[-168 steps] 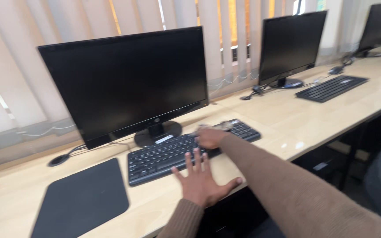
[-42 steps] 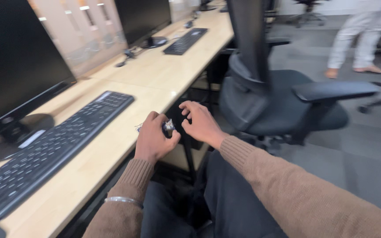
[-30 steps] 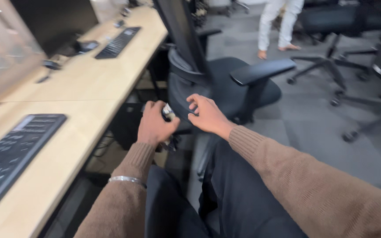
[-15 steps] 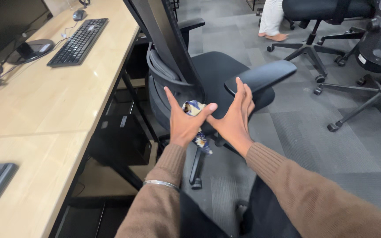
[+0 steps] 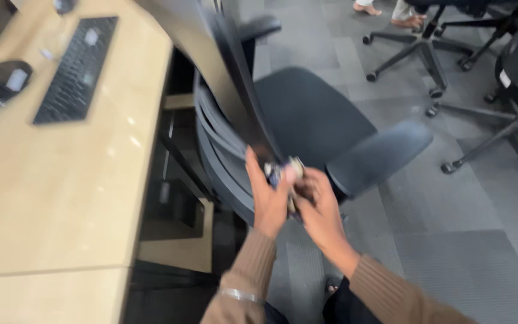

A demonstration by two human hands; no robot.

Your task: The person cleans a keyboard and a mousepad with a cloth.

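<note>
Pinching a small crumpled cloth (image 5: pixel 283 175), patterned in blue and white, the left hand (image 5: pixel 269 201) has its grip clamped on the wad, thumb and fingers closed round it. The right hand (image 5: pixel 319 207) meets it from the other side, its fingertips closing on the same cloth, though blur hides how firm that grip is. The cloth sits between the two hands, pressed at the lower edge of the backrest of a black office chair (image 5: pixel 307 120), just beside the point where the back meets the seat.

The likeliest trouble, as I judge it, is the chair itself: it stands on castors, so any push through the cloth could roll or swivel it away, and the hands would slide off the surface. With both hands crowded on one small wad, a shift of hold could let the cloth drop to the grey carpet floor (image 5: pixel 469 264) under the seat. The armrest (image 5: pixel 379 157) juts out near the right wrist and could catch the brown sleeve (image 5: pixel 391 297).

Further out, the wooden bench (image 5: pixel 61 198) runs along the left with a black keyboard (image 5: pixel 76 69) on it, well apart from the hands. Other chair bases (image 5: pixel 427 51) stand behind.
</note>
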